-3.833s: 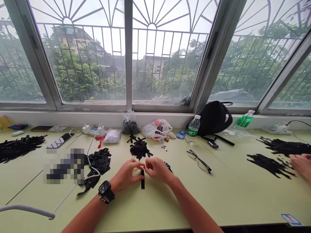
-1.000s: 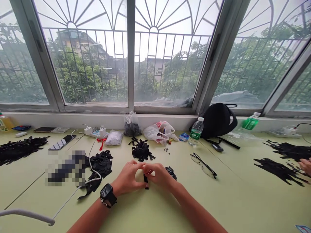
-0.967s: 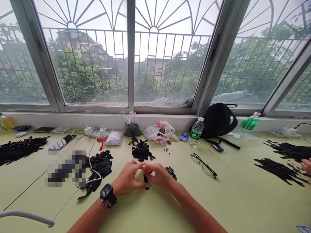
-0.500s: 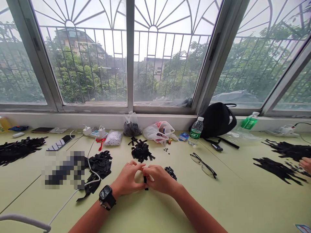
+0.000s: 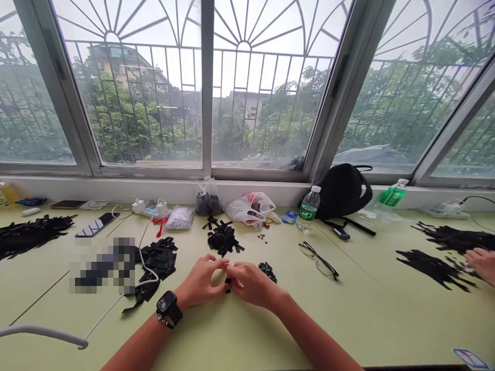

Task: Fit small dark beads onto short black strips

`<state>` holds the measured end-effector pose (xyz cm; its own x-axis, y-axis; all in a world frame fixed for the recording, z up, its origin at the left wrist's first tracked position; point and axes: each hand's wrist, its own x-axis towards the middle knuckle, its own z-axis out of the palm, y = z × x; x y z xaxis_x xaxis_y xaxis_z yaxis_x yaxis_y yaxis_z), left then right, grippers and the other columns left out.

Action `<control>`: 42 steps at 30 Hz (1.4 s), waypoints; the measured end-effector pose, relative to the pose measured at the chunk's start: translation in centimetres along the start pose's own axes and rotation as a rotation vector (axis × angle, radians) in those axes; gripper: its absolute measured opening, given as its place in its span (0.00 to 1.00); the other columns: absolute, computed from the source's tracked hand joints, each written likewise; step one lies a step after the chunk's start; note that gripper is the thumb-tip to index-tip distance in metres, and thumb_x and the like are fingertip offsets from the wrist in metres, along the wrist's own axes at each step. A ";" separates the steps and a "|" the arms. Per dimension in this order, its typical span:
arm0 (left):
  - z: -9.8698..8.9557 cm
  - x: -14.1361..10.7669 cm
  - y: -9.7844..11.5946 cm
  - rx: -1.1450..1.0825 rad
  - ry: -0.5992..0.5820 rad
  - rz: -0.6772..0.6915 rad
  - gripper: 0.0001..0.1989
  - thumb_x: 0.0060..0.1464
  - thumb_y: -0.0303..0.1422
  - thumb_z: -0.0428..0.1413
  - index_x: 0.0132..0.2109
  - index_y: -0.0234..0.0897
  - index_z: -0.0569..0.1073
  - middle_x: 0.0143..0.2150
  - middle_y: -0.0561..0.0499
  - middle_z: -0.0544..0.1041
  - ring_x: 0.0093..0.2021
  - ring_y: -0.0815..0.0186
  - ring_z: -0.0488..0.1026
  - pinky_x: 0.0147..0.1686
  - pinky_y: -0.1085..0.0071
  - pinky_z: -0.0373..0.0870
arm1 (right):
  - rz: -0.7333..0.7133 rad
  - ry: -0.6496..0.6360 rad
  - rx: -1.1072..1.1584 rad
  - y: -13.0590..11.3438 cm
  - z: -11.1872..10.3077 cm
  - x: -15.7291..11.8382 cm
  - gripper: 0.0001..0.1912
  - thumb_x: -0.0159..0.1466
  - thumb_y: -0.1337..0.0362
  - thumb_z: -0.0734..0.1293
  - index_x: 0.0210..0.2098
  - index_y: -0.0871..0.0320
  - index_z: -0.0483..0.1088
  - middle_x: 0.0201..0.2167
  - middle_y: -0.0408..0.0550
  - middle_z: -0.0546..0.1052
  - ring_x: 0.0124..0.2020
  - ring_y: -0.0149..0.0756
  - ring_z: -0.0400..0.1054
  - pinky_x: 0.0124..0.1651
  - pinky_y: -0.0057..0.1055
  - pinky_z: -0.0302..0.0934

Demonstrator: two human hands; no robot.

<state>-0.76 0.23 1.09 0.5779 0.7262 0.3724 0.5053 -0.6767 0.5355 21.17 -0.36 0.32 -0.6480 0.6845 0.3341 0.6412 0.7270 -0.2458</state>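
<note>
My left hand [image 5: 203,282] and my right hand [image 5: 251,283] meet at the centre of the pale green table. Between their fingertips is a short black strip [image 5: 228,285], pinched by both hands and partly hidden by the fingers. Just behind my hands lies a pile of black strips [image 5: 223,238]. A small heap of shiny black pieces [image 5: 267,271] sits beyond my right wrist. To the left of my left hand is a bigger pile of black strips [image 5: 159,257], crossed by a white cable.
Eyeglasses [image 5: 319,260] and a water bottle [image 5: 308,208] stand to the right, near a black bag [image 5: 342,190]. Plastic bags line the window side. Another person's hand [image 5: 481,264] is by black strips at the far right. A phone [image 5: 96,225] lies left.
The black strip now shows less below my fingers. The other person's hand at the far right has come further into view. The whole view has shifted slightly.
</note>
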 end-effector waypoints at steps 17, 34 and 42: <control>-0.1 -0.2 0.4 -0.014 0.004 0.016 0.29 0.49 0.33 0.65 0.60 0.49 0.74 0.52 0.49 0.79 0.53 0.52 0.71 0.56 0.56 0.69 | 0.044 0.010 -0.015 0.0 0.8 -0.6 0.07 0.58 0.74 0.65 0.30 0.56 0.65 0.29 0.45 0.72 0.32 0.35 0.66 0.35 0.29 0.56; 0.5 0.7 -0.2 -0.147 0.078 -0.022 0.19 0.59 0.28 0.55 0.56 0.45 0.76 0.49 0.49 0.81 0.51 0.56 0.74 0.54 0.58 0.72 | 0.135 0.151 0.440 -0.1 -0.2 0.0 0.10 0.61 0.74 0.63 0.36 0.55 0.72 0.33 0.44 0.77 0.36 0.36 0.70 0.43 0.31 0.64; 0.1 1.0 1.0 -0.123 0.333 0.007 0.13 0.58 0.38 0.63 0.50 0.44 0.75 0.49 0.48 0.78 0.50 0.57 0.73 0.50 0.59 0.72 | 0.335 0.287 0.870 1.0 -0.4 0.6 0.12 0.63 0.58 0.72 0.41 0.57 0.71 0.30 0.44 0.76 0.33 0.36 0.72 0.38 0.32 0.67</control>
<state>0.40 0.26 1.98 0.3304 0.7347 0.5925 0.4095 -0.6772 0.6113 21.63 0.73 0.64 -0.2891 0.9074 0.3051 0.1715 0.3627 -0.9160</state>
